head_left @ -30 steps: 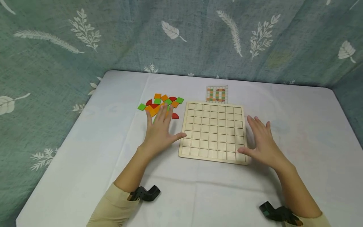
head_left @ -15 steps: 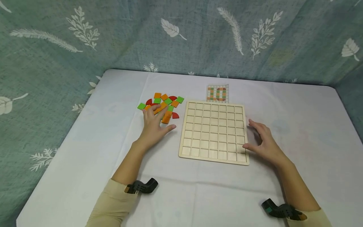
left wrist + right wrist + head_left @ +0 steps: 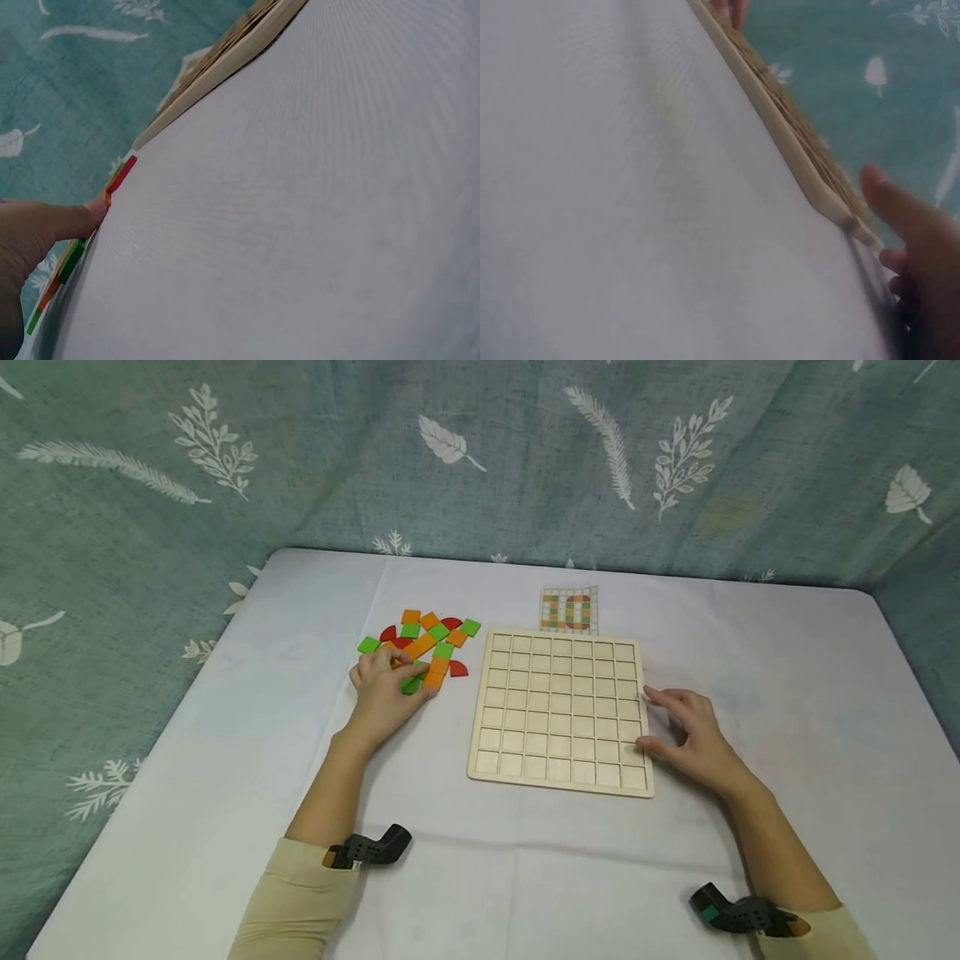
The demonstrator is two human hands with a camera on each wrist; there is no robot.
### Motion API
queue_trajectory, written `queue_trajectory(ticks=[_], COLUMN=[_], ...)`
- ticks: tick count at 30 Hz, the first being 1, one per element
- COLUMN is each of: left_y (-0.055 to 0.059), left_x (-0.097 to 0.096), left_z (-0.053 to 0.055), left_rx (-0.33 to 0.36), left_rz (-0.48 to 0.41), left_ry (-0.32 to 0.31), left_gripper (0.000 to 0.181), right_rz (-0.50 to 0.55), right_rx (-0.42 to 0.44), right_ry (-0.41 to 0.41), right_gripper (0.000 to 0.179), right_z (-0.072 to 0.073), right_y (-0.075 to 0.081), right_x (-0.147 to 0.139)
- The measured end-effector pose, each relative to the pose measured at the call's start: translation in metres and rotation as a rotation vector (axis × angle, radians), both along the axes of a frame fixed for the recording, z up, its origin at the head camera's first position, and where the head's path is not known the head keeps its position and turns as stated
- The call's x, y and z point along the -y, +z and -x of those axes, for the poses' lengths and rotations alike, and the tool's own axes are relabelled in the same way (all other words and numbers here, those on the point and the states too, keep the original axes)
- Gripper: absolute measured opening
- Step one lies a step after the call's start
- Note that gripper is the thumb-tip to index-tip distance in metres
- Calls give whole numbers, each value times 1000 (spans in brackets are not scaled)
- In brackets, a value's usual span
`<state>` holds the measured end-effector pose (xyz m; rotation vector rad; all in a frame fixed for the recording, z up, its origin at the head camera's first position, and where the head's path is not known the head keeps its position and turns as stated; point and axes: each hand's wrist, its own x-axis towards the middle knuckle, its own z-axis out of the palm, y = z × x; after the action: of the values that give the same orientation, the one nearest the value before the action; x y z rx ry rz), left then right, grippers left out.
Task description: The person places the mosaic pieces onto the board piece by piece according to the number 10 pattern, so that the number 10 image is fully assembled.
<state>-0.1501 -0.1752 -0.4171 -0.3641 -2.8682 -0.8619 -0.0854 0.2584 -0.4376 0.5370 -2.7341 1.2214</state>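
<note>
In the head view, my left hand is at the near side of a loose pile of flat tiles, fingers bent over it. Its index fingertip and thumb come up to an orange square tile, and a green tile shows between them. In the left wrist view the thumb reaches out along the tiles. My right hand is by the right edge of a square wooden grid board. Its thumb overlaps the rim and its index fingertip is right at the edge, with nothing gripped.
A small card printed with a coloured grid pattern lies just behind the board. Red quarter-round tiles are among the orange and green squares. A white cloth covers the table, and a green leaf-patterned curtain hangs behind it.
My left hand has drawn back and left from over the pile to its near side, its fingers bending. The right hand has shifted slightly, its fingers bending toward the board's edge.
</note>
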Motion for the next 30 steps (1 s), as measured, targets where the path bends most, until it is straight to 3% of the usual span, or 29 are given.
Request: queue_trajectory(ticks=[9, 18, 25, 30], left_y=[-2, -7, -2, -3], left_x=[4, -1, -8, -8], left_z=[0, -7, -14, -14], left_rx=[-49, 55, 20, -13], left_rz=[3, 8, 61, 31], left_ry=[-23, -14, -87, -123], left_gripper=[32, 29, 25, 26], right_rz=[-66, -90, -96, -94], right_rx=[16, -29, -27, -24], right_ry=[27, 61, 61, 55], right_gripper=[67, 61, 62, 62], right_z=[1, 2, 4, 2], right_y=[1, 3, 4, 3], right_x=[-2, -5, -5, -4])
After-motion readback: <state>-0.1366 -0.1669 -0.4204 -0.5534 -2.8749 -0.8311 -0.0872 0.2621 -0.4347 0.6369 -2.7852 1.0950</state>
